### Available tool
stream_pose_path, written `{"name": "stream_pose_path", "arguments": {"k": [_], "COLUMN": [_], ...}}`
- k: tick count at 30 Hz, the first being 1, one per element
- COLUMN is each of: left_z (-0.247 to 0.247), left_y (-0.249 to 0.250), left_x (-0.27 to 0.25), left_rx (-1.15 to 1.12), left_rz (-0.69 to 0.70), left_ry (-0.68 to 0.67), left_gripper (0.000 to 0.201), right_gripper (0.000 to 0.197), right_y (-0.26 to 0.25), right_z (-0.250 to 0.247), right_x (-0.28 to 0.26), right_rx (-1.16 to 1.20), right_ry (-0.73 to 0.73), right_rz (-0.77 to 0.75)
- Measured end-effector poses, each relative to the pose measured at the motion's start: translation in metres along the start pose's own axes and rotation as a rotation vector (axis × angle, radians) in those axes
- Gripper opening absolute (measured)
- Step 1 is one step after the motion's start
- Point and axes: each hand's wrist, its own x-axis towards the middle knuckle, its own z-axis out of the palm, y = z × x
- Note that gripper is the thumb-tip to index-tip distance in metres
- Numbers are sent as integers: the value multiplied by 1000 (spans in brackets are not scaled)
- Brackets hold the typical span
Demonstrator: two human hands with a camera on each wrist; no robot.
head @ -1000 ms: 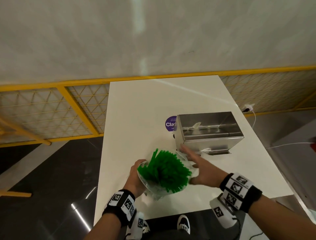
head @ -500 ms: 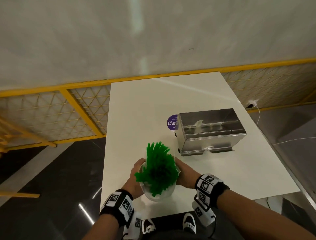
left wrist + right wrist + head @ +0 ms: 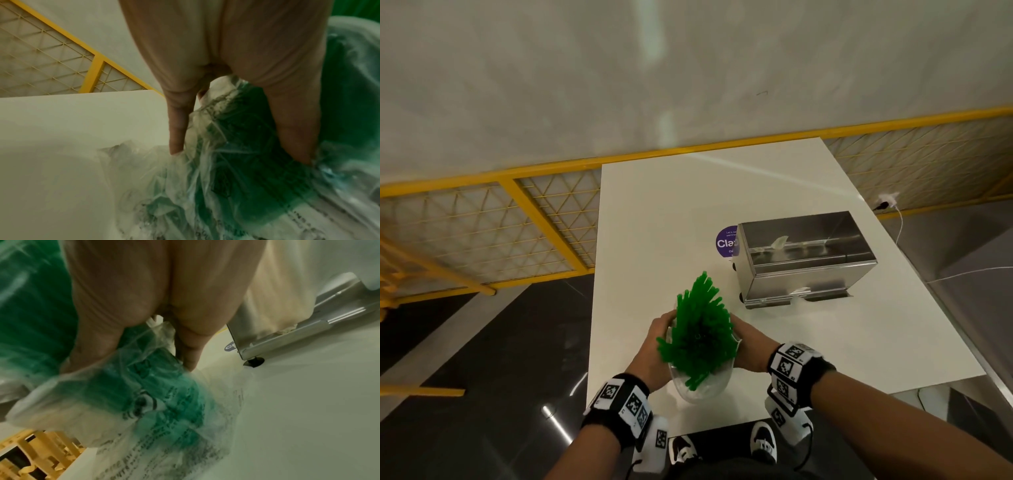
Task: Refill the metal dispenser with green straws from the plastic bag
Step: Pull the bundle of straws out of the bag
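A bundle of green straws (image 3: 697, 335) stands upright in a clear printed plastic bag (image 3: 698, 390) near the table's front edge. My left hand (image 3: 659, 337) grips the bag's left side and my right hand (image 3: 743, 337) grips its right side. In the left wrist view the left hand (image 3: 240, 157) has thumb and fingers spread round the bag (image 3: 216, 186). In the right wrist view the right hand (image 3: 129, 368) clasps the bag (image 3: 144, 402) the same way. The metal dispenser (image 3: 804, 260) stands behind and to the right, apart from both hands; it also shows as the dispenser (image 3: 287, 331).
The white table (image 3: 671, 222) ends just in front of my feet. A round purple sticker (image 3: 726, 241) lies left of the dispenser. A yellow mesh railing (image 3: 517, 219) runs behind the table. A white cable (image 3: 900, 222) hangs at the right.
My right hand left the dispenser's front and closed on the bag's right side. The straws, fanned out and leaning before, now stand bunched upright between both hands.
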Motion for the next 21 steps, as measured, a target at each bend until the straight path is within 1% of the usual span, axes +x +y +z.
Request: {"name": "stream_pose_path", "arguments": {"k": [1,2,3,5,6,7,9,10,11,12,15,16,17,18,19,20,21], "left_z": [-3,-8,-8,-8,-9,-8,-7,-6,-5,-5,-5,-5,-3,-2,-2,-2,0], "left_y": [-9,-25,-30,-8,3,7,17,21,24,23,16,15,20,20,24,15,13], "left_x": [4,11,15,8,3,1,-1,-2,-4,-4,-4,-4,-7,-7,-9,-6,-5], "left_rx": [64,40,29,-29,-86,-53,0,-46,-82,-132,-231,-185,-202,-209,-223,-146,-64], "left_rz": [30,-41,-57,-42,-7,37,96,73,98,86,29,42,1,3,1,13,-57], "left_ry": [19,16,-1,13,13,-8,3,-47,-37,-47,-44,-29,-28,2,-2,-7,33], "left_gripper": [64,65,60,41,27,10,28,31,32,32,17,19,19,18,18,25,40], "right_gripper": [94,93,93,88,82,75,62,58,57,56,60,61,61,58,52,42,32], "right_y": [1,2,0,-3,-4,-4,-6,-5,-6,-4,1,2,3,3,2,2,0], "right_z": [2,2,2,-3,-6,-9,-13,-14,-14,-15,-19,-20,-21,-22,-23,-22,-20], "right_x": [0,0,-2,-5,-7,-9,-14,-16,-17,-18,-26,-28,-31,-33,-35,-35,-34], "right_rx": [-16,-15,-2,95,177,262,392,425,443,440,431,456,498,543,570,573,556], "right_ry": [2,0,-2,-6,0,12,43,65,89,126,227,250,265,270,265,261,262], "right_rz": [-9,-16,-26,-37,-50,-61,-63,-60,-64,-60,-71,-71,-73,-70,-61,-49,-43]}}
